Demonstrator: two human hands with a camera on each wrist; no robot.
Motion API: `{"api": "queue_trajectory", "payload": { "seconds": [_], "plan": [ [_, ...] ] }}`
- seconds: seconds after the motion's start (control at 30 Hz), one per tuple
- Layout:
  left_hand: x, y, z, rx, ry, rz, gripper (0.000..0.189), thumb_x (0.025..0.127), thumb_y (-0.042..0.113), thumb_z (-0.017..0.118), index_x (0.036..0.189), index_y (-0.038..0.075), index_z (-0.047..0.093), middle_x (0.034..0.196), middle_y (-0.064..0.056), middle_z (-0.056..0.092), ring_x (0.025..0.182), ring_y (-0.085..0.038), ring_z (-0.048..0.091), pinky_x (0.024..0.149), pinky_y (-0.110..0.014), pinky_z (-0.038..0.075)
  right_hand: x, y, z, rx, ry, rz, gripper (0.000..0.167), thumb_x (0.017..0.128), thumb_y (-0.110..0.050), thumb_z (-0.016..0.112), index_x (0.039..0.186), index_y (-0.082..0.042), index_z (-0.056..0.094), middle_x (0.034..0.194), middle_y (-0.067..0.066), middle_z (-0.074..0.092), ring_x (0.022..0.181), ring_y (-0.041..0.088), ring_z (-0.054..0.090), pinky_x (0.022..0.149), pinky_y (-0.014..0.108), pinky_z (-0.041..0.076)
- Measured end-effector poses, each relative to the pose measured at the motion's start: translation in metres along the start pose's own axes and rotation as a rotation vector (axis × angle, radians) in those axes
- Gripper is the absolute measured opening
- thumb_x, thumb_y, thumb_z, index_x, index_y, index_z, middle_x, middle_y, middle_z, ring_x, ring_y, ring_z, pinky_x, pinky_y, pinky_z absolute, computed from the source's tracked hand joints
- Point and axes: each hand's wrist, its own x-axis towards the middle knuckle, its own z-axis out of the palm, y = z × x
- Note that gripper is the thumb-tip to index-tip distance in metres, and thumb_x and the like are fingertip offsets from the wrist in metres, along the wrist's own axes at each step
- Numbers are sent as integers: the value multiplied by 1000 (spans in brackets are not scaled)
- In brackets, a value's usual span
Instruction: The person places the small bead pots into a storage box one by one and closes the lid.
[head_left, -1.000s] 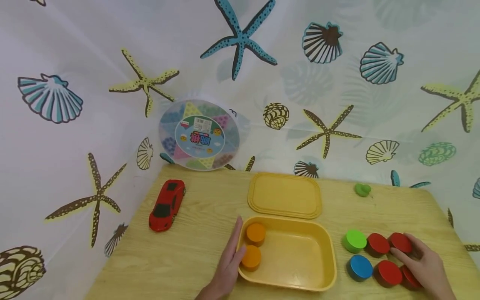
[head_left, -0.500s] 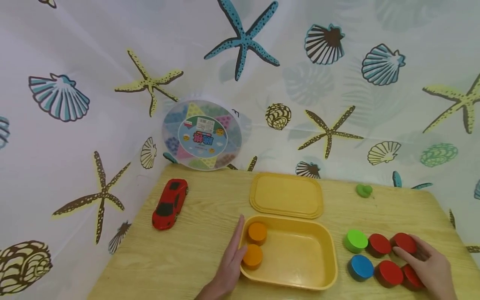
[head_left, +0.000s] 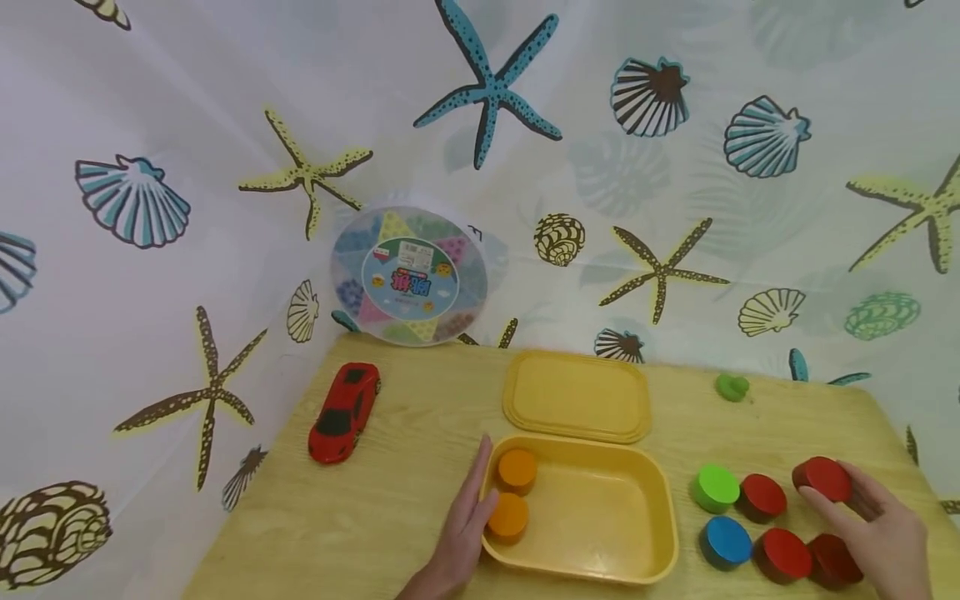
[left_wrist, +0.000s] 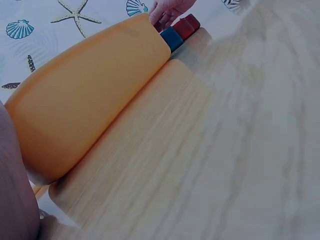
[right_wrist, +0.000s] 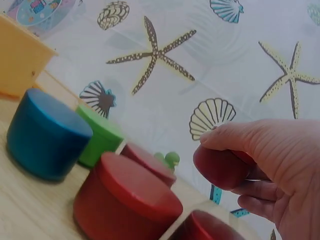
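Note:
My left hand (head_left: pixel 459 523) lies along the left wall of a yellow plastic tub (head_left: pixel 600 567), fingers straight outside and thumb at the rim. Two orange round blocks (head_left: pixel 508 517) sit inside the tub by that wall. At the right, my right hand (head_left: pixel 885 527) grips a red round block (right_wrist: pixel 222 167) between thumb and fingers, raised off the table in the right wrist view. Below and left of that hand stand more red round blocks (head_left: pixel 782 554), a blue round block (head_left: pixel 725 542) and a green round block (head_left: pixel 716 487).
A flat yellow lid (head_left: pixel 577 396) lies behind the tub. Towards the back right is a small green toy (head_left: pixel 732 387), and at the left a red toy car (head_left: pixel 345 412). A round game box (head_left: pixel 409 275) leans against the patterned cloth (head_left: pixel 525 50) behind the table.
My right hand has lifted the far-right red block and moved slightly right with it, leaving a gap to its neighbour. The left hand keeps its place at the tub; the head view shifts a little.

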Motion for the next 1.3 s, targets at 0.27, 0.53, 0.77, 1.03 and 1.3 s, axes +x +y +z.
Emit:
{"api": "queue_trajectory", "payload": {
  "seconds": [0.27, 0.53, 0.77, 1.03, 1.3],
  "plan": [
    [10, 2, 2, -110, 2, -19, 59, 115, 22, 36, 169, 17, 13, 176, -5, 11, 160, -16, 9, 120, -8, 12, -17, -23, -5, -6, 1, -70, 95, 89, -56, 78, 160, -5, 41, 151, 27, 52, 134, 48, 54, 79, 25, 62],
    [13, -2, 1, -146, -19, 39, 58, 113, 13, 35, 169, 14, 16, 175, -8, 14, 160, -22, 8, 120, -9, 11, -39, -46, 6, 3, -70, -245, 89, 86, -52, 84, 152, -2, 53, 141, 26, 61, 113, 33, 69, 66, 2, 45],
    [12, -3, -2, -138, -25, 49, 59, 114, 14, 34, 169, 17, 15, 175, -9, 13, 160, -19, 8, 121, -9, 11, -57, -73, 34, 87, -175, -507, 70, 88, -33, 86, 145, -2, 60, 133, 24, 68, 101, -12, 62, 76, 6, 52],
    [9, -3, -1, -158, -9, 68, 58, 113, 11, 34, 168, 13, 17, 174, -14, 14, 160, -22, 10, 121, -11, 13, -75, -100, 71, 76, -321, -622, 63, 88, -36, 86, 142, -12, 65, 129, 7, 73, 106, 6, 71, 88, 27, 60],
    [7, -1, 0, -146, -9, 58, 58, 113, 10, 34, 168, 12, 16, 174, -14, 14, 160, -20, 10, 122, -11, 13, -85, -114, 115, 170, -449, -695, 58, 82, -36, 91, 133, -16, 71, 123, 0, 76, 108, 22, 74, 93, 46, 61]
  ]
}}
